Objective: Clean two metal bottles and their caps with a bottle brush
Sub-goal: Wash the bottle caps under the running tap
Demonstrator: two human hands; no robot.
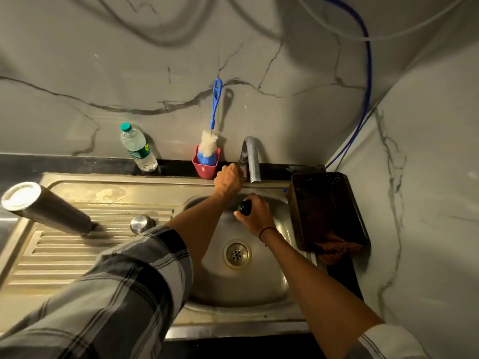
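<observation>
While the left hand (pixel 228 178) is reached up to the tap (pixel 250 158) at the back of the sink (pixel 248 288), its fingers are curled round the tap's handle part, though the exact grip is hidden by the back of the hand. A dark cap (pixel 245 207) is gripped by the right hand (pixel 255 216), fingers wrapped round it, held over the basin just below and right of the left hand. A thin black band (pixel 267 230) is worn on the right wrist. No water stream can be made out.

Well left of both hands, a metal bottle (pixel 46 207) is stood upside down on the ribbed draining board (pixel 62 244), tilted in the wide-angle view, base up. Between that bottle and the left forearm, a rounded metal cap (pixel 141 224) is seen on the board, partly covered by the plaid sleeve (pixel 124 288).

Just left of the left hand, a red cup (pixel 206 167) is set on the dark desk (pixel 77 164) edge, with the bottle brush (pixel 211 141) stood in it, blue handle up against the marbled wall. Further left a clear plastic water bottle (pixel 137 147) with a green lid is stood. Right of the right hand, a dark tray (pixel 324 211) with a reddish-brown cloth (pixel 334 248) is placed beside the sink. A blue hose (pixel 366 86) is run down the wall corner.
</observation>
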